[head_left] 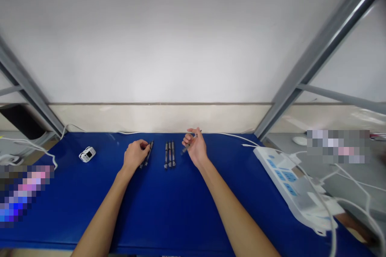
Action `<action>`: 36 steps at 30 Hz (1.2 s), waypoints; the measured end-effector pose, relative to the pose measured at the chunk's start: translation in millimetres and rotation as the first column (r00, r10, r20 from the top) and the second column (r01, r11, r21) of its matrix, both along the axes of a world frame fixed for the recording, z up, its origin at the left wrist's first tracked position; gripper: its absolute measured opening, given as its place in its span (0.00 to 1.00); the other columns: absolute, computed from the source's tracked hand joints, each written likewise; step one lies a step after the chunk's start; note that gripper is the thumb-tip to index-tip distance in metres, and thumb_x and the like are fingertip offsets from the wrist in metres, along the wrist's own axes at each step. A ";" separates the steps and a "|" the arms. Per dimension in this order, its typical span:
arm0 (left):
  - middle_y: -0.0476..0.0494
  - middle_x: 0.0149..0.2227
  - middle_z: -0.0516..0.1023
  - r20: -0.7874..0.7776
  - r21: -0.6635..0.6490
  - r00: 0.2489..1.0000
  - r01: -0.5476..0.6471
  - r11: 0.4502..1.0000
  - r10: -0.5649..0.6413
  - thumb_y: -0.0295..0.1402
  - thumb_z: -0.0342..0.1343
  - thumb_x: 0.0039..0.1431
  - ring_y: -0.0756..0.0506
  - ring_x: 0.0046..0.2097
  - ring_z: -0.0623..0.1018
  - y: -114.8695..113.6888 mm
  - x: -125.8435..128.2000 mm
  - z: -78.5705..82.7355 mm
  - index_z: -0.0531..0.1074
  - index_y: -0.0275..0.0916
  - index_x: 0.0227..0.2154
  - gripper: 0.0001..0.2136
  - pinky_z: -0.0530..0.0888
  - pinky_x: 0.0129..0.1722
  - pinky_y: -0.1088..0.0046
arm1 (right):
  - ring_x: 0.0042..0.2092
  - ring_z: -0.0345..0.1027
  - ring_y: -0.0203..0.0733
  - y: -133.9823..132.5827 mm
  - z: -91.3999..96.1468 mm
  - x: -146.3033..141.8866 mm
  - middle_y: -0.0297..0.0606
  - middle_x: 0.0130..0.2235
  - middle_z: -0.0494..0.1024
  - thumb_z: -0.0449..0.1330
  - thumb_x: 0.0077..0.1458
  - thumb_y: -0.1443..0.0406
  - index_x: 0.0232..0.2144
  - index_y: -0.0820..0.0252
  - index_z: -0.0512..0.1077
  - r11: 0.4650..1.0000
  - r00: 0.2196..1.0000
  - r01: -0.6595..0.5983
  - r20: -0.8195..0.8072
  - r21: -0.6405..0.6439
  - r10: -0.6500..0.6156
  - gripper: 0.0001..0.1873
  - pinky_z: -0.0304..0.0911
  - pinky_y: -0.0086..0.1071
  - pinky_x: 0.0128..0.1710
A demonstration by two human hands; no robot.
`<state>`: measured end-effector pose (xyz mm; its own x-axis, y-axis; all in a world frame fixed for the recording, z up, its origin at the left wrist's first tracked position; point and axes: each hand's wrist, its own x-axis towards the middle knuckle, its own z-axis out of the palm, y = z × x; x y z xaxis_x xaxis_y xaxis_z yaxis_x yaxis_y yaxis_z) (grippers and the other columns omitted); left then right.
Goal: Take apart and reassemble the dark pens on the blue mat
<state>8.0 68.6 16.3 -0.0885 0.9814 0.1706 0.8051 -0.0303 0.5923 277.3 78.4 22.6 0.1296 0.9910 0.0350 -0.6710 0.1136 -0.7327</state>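
Three dark pens (169, 154) lie side by side on the blue tabletop (169, 213), between my two hands. My left hand (135, 155) is down at the table on their left, fingers closed at another dark pen (150, 153). Part of one more pen shows beneath that hand; its upper part is covered. Raised a little to the right of the row, my right hand (196, 148) is turned palm inward with its fingers curled round a dark pen (185, 150). That pen slants through the fingers and is slightly blurred.
A small white device with a dark screen (87, 154) sits at the left. On the right lies a large white power strip (289, 184) with plugs and white cables. Grey metal posts (289, 84) frame both sides, and a pale wall (163, 118) stands behind.
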 end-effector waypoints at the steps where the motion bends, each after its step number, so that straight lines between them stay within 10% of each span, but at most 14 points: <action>1: 0.45 0.37 0.86 0.011 0.001 1.000 0.000 1.000 0.000 0.42 0.62 0.59 0.38 0.42 0.83 0.5 -0.2 -0.2 0.82 0.49 0.36 0.07 0.71 0.38 0.66 | 0.27 0.66 0.38 0.2 -0.4 -2.7 0.31 0.26 0.70 0.59 0.63 0.44 0.37 0.54 0.72 1.000 1.000 -0.012 0.020 0.009 0.012 0.21 0.64 0.32 0.27; 9: 0.43 0.37 0.85 0.099 0.027 0.995 0.007 1.000 -0.009 0.45 0.64 0.58 0.38 0.41 0.82 1.7 -1.5 -1.1 0.81 0.47 0.39 0.10 0.71 0.39 0.64 | 0.18 0.54 0.32 -5.0 -0.5 -7.6 0.25 0.19 0.59 0.59 0.59 0.37 0.38 0.58 0.77 0.998 0.968 0.021 0.249 0.053 -0.034 0.31 0.54 0.27 0.17; 14: 0.43 0.39 0.86 0.096 -0.026 0.995 0.035 0.999 -0.032 0.43 0.67 0.55 0.37 0.43 0.82 0.8 -2.4 2.5 0.82 0.47 0.37 0.09 0.71 0.39 0.65 | 0.28 0.74 0.41 -7.0 1.4 -6.5 0.42 0.32 0.81 0.71 0.53 0.46 0.38 0.60 0.76 0.991 0.909 0.052 0.405 0.126 -0.099 0.25 0.62 0.30 0.22; 19: 0.43 0.37 0.86 0.139 -0.074 0.990 0.034 0.997 -0.024 0.40 0.67 0.54 0.37 0.44 0.82 0.7 -3.1 4.7 0.83 0.47 0.34 0.06 0.71 0.41 0.64 | 0.34 0.80 0.45 -10.4 -1.7 -8.3 0.43 0.44 0.81 0.69 0.55 0.50 0.47 0.56 0.70 0.973 0.763 -0.017 0.632 0.232 -0.138 0.24 0.69 0.32 0.28; 23: 0.42 0.30 0.84 0.403 0.050 0.914 0.028 0.998 -0.046 0.36 0.70 0.48 0.37 0.39 0.81 0.6 -4.8 0.6 0.83 0.46 0.27 0.03 0.70 0.41 0.63 | 0.31 0.79 0.39 -13.9 -4.2 -6.6 0.41 0.49 0.76 0.53 0.69 0.54 0.64 0.51 0.62 0.953 0.439 -0.047 0.863 0.298 -0.249 0.24 0.72 0.34 0.34; 28: 0.42 0.32 0.83 0.597 0.132 0.798 0.000 0.991 -0.080 0.40 0.68 0.51 0.41 0.37 0.80 8.3 -6.3 2.4 0.84 0.42 0.32 0.08 0.72 0.40 0.65 | 0.39 0.78 0.47 -17.4 -5.4 -5.0 0.43 0.45 0.81 0.51 0.67 0.65 0.55 0.55 0.72 0.945 -0.147 -0.065 0.933 0.321 -0.327 0.17 0.67 0.37 0.40; 31: 0.41 0.38 0.84 0.799 0.131 0.590 0.025 0.991 -0.121 0.46 0.64 0.57 0.43 0.38 0.81 11.7 -4.3 8.8 0.82 0.40 0.41 0.16 0.75 0.38 0.68 | 0.38 0.77 0.49 -20.3 -4.8 -6.7 0.40 0.39 0.82 0.56 0.63 0.65 0.52 0.53 0.73 0.965 -0.362 -0.093 0.894 0.246 -0.263 0.16 0.61 0.34 0.34; 36: 0.43 0.39 0.82 0.984 0.152 -0.124 0.184 0.971 -0.131 0.36 0.70 0.54 0.46 0.40 0.81 9.3 -2.1 19.3 0.80 0.39 0.44 0.15 0.77 0.42 0.68 | 0.33 0.75 0.45 -24.4 -1.4 -10.1 0.35 0.33 0.82 0.59 0.62 0.61 0.55 0.51 0.71 0.972 -0.447 -0.137 0.863 0.194 -0.235 0.19 0.55 0.32 0.30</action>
<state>5.9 77.9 35.7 0.0248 0.9986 0.0459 -0.6833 -0.0166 0.7299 267.2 54.0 21.2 -0.2242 0.9312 0.2874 0.9322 0.2909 -0.2154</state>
